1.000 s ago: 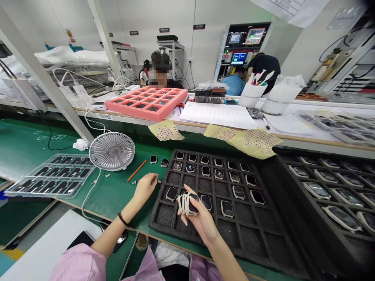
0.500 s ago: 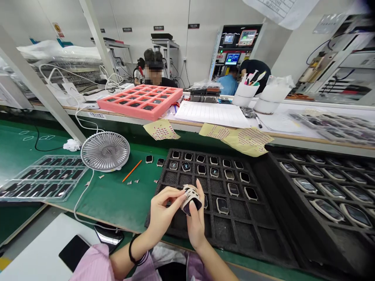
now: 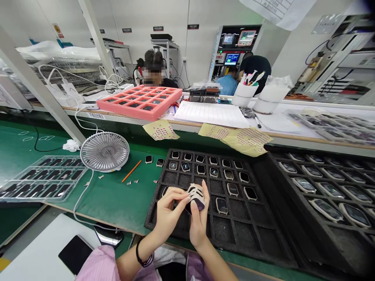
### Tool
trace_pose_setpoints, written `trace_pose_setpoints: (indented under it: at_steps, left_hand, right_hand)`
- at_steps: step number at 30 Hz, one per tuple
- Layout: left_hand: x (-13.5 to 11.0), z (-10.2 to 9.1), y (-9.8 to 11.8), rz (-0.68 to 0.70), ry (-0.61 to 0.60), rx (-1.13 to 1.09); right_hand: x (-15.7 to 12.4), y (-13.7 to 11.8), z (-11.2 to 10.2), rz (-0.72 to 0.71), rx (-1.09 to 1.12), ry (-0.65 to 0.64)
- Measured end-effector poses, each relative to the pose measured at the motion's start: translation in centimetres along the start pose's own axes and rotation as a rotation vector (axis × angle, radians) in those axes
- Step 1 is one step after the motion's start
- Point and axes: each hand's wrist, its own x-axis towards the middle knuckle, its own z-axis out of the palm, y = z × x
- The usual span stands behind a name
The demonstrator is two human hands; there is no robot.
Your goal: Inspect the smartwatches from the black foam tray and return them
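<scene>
Over the black foam tray (image 3: 244,218), my right hand (image 3: 199,226) grips several pale-framed smartwatches (image 3: 197,192) stacked together, its thumb across the dark face of the nearest one. My left hand (image 3: 168,210) is closed, with thumb and fingertips pinched at the left edge of the stack. Its fingertips partly cover the watches there. Around the hands, more smartwatches sit face up in the tray's compartments, including one watch (image 3: 222,205) just to the right of my right hand. A few of their screens are lit.
Left of the tray are a grey fan (image 3: 104,151), an orange stick (image 3: 131,171), two loose watches and small scraps. A clear tray (image 3: 43,177) holds black parts. Another black tray of watches (image 3: 331,187) stands right. A pink foam tray (image 3: 140,102) is on the shelf; people are behind.
Both hands and the watch stack have moved slightly right. The stack has tilted, so the frames of the upper watches show more. Nothing in the tray appears moved.
</scene>
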Motion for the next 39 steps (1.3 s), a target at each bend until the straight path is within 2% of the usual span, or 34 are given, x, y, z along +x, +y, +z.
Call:
trace_pose_setpoints:
  at_steps: [5,12,14,17,20,23,25,29,32,35,39]
  left_hand:
    - [-0.5,-0.3,-0.8,0.025,-0.19,-0.004]
    - [-1.9,0.6,-1.4,0.025,-0.167,0.023]
    - [-1.6,0.4,-1.2,0.055,-0.21,0.097]
    - [-0.1,-0.3,-0.6,0.153,-0.35,0.276]
    - [1.9,-1.2,0.3,0.267,-0.569,0.417]
    - [3.3,-1.3,0.5,0.305,-0.747,0.517]
    - [3.6,-0.8,0.0,0.305,-0.753,0.585]
    - [3.4,1.3,-1.6,0.329,-0.67,0.702]
    - [3.7,2.2,-2.5,0.362,-0.639,0.703]
    - [4.5,2.1,-2.7,0.37,-0.593,0.616]
    - [5.3,1.2,-2.0,0.35,-0.543,0.513]
  right_hand:
    - [0.4,-0.3,-0.3,-0.004,0.006,0.025]
    - [0.4,-0.5,-0.5,-0.016,-0.023,0.0]
    - [1.0,-0.8,-0.9,0.004,-0.062,-0.011]
    - [2.3,-1.5,-1.9,0.034,-0.165,-0.054]
    - [3.4,-2.3,-3.0,0.058,-0.255,-0.153]
    - [3.9,-2.7,-3.6,0.082,-0.317,-0.21]
    - [3.9,-2.8,-3.6,0.09,-0.374,-0.221]
    - [3.9,-2.7,-3.3,0.068,-0.463,-0.244]
    - [4.2,-2.8,-3.6,0.062,-0.457,-0.242]
    - [4.9,-3.5,-4.6,0.113,-0.346,-0.29]
    - [6.4,-5.0,-6.0,0.309,-0.038,-0.372]
